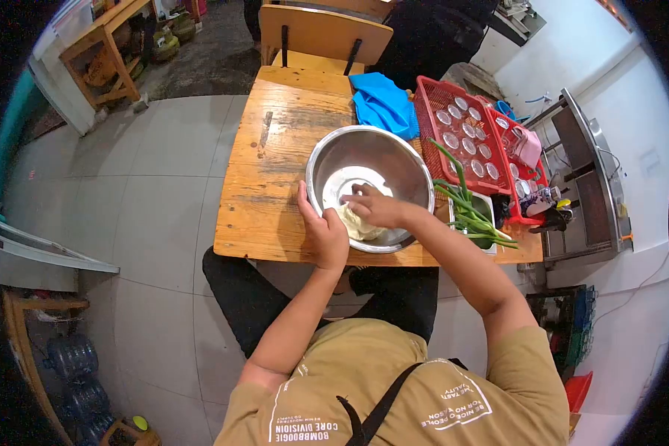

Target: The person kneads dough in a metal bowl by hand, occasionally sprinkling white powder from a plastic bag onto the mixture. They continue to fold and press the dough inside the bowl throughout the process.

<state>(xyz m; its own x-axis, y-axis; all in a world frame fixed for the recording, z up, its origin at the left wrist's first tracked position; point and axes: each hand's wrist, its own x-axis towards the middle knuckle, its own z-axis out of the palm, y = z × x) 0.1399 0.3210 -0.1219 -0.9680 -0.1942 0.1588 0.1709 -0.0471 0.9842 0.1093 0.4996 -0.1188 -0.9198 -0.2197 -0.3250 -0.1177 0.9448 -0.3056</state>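
A large steel bowl point(364, 160) sits near the front edge of a wooden table point(275, 163). Inside it lies a pale lump of dough point(358, 225). My right hand point(375, 207) is inside the bowl, pressing down on the dough with curled fingers. My left hand point(321, 229) grips the bowl's near left rim, thumb along the edge.
Green onions point(468, 208) lie in a small tray right of the bowl. A red crate point(457, 130) of upturned glasses and a blue cloth point(383, 104) sit behind. A wooden chair point(323, 33) stands at the far end. A metal rack point(595, 178) is at the right; water jugs point(74, 357) at lower left.
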